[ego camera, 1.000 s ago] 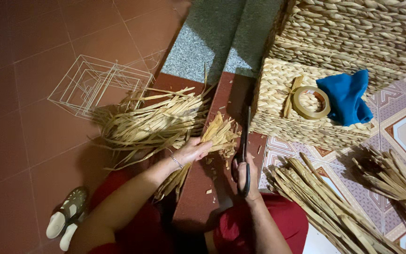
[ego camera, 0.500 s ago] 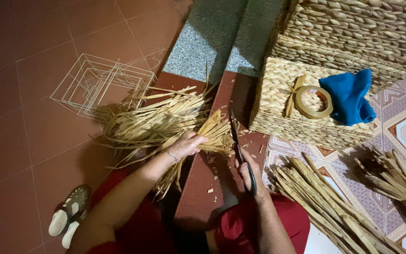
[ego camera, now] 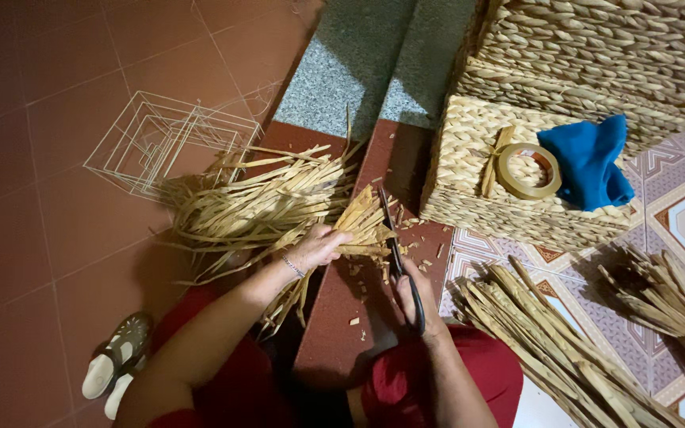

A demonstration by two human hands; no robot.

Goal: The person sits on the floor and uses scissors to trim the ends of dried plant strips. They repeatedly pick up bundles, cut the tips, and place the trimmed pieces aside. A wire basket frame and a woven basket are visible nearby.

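Dried straw strips point(ego camera: 362, 222) at mid-frame are clamped in the left hand point(ego camera: 319, 246), ends fanned over the red step point(ego camera: 342, 333) so the scissors point(ego camera: 398, 261), gripped by the right hand's point(ego camera: 414, 297) closed fingers, can reach them, blades slightly apart.

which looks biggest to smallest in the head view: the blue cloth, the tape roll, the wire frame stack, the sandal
1. wire frame stack
2. blue cloth
3. and 4. tape roll and sandal look about alike; the sandal lies nearer the camera, so I would not rank them.
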